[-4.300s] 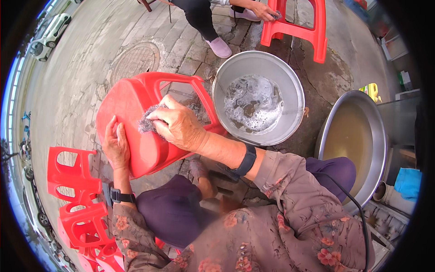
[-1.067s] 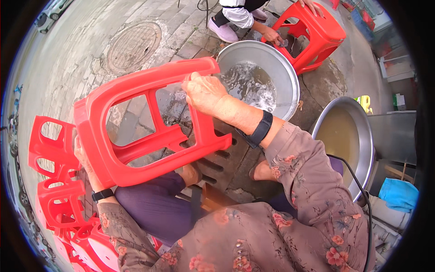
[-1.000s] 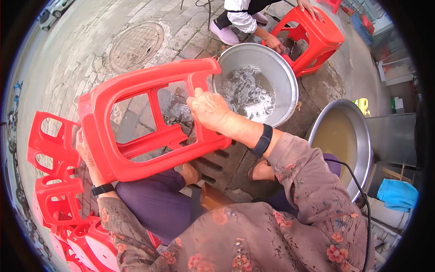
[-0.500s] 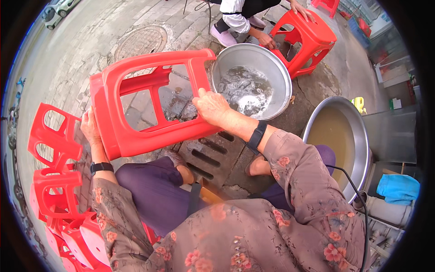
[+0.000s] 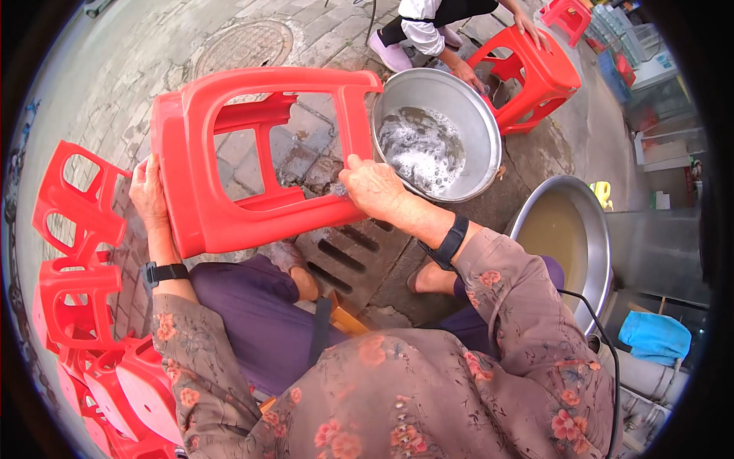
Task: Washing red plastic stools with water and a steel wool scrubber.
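Head view: right hand (image 5: 375,188) curled over wiry scrubber (image 5: 339,189); left hand (image 5: 151,194) flat against smooth plastic stool (image 5: 183,164).

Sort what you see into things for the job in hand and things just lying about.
In use: red plastic stool, between left hand and right hand; silvery mesh scouring pad; round grey metal bucket holding suds.

Apparently just lying about: crumpled blue cloth; blue plastic crate.
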{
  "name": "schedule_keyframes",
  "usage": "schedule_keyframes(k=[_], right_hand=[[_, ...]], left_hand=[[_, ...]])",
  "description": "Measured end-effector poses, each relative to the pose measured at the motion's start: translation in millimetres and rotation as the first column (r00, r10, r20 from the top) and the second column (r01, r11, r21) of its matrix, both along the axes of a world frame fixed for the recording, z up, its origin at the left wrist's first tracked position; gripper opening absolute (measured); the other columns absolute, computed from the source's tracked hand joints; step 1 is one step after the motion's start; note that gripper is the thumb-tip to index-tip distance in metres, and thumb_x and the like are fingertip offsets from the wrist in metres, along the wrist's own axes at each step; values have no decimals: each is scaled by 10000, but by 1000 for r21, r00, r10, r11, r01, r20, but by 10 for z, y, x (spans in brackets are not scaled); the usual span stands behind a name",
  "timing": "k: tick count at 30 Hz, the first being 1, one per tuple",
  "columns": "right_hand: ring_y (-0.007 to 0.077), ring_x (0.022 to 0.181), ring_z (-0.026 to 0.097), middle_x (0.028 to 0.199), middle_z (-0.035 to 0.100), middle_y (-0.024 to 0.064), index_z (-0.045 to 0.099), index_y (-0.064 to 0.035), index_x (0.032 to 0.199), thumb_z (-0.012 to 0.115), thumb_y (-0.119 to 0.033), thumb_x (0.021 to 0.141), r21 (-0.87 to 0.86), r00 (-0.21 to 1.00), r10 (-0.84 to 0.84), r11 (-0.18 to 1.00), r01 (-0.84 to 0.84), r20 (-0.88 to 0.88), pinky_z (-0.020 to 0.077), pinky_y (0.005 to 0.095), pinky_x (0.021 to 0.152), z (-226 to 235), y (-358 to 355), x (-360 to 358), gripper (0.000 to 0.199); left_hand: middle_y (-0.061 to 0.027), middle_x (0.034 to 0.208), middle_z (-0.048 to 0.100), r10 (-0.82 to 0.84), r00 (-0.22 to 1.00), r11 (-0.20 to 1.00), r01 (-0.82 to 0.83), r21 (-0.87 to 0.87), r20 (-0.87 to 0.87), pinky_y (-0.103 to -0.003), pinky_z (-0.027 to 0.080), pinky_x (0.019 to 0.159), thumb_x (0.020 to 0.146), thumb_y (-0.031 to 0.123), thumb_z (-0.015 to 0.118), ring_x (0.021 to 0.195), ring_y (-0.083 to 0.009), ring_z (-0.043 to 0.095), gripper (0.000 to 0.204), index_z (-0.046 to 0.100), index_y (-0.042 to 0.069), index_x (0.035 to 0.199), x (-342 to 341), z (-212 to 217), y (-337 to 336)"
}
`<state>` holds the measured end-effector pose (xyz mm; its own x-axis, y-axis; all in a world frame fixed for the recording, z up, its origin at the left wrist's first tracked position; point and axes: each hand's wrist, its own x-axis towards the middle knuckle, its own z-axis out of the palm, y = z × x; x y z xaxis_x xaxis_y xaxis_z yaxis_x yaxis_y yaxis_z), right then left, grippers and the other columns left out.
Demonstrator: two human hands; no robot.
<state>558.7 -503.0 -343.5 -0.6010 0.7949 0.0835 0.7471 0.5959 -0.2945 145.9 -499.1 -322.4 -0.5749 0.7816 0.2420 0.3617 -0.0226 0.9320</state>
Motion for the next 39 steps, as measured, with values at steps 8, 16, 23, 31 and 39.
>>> schedule_keyframes(k=[8, 16, 23, 31, 39], right_hand=[[382, 753, 609, 855, 561, 185, 600, -43, 783, 586, -128, 759, 142, 994, -91, 986, 83, 53, 492, 484, 656, 124, 657, 14, 90], [388, 810, 619, 903, 570, 194, 624, -29, 814, 541, -123, 778, -134, 986, 32, 991, -10, 163, 501, 478, 703, 162, 84, 48, 131], [352, 903, 630, 936, 639, 206, 668, -34, 875, 616, -186, 711, -23, 949, -258, 963, 267, 182, 510, 447, 771, 601, 895, -115, 229], [304, 1013, 627, 1060, 657, 162, 683, -56, 999, 612, -188, 726, -228, 812, -172, 909, 349, 558, 511, 390, 842, 744, 986, -405, 311], [315, 1026, 620, 1069, 650, 177, 676, -41, 1018, 622, -174, 725, -166, 837, -311, 892, 420, 450, 505, 399, 853, 598, 946, -388, 327]], left_hand=[[-27, 845, 638, 17, 999, 999, -19, -26, -46, -229, 456, 711, 886, 322, 635, 772, -72, 545, 356, 645, -21, 979, 70, -7, 40], [-36, 852, 652, 54, 995, 998, -56, -17, -89, -239, 461, 716, 874, 340, 643, 776, -77, 562, 381, 649, -21, 995, 159, 50, 8], [-55, 819, 663, 50, 994, 999, -48, 15, -100, -269, 468, 726, 867, 374, 639, 769, -89, 564, 397, 663, -1, 996, 63, -88, 57], [-57, 828, 671, 63, 982, 996, -72, -45, -177, -266, 460, 748, 867, 388, 633, 787, -80, 561, 404, 667, 5, 989, 44, -7, 63], [-41, 841, 675, 66, 979, 993, -83, -82, -193, -260, 452, 759, 860, 397, 637, 792, -75, 562, 398, 677, 30, 1008, 60, 28, 54]])
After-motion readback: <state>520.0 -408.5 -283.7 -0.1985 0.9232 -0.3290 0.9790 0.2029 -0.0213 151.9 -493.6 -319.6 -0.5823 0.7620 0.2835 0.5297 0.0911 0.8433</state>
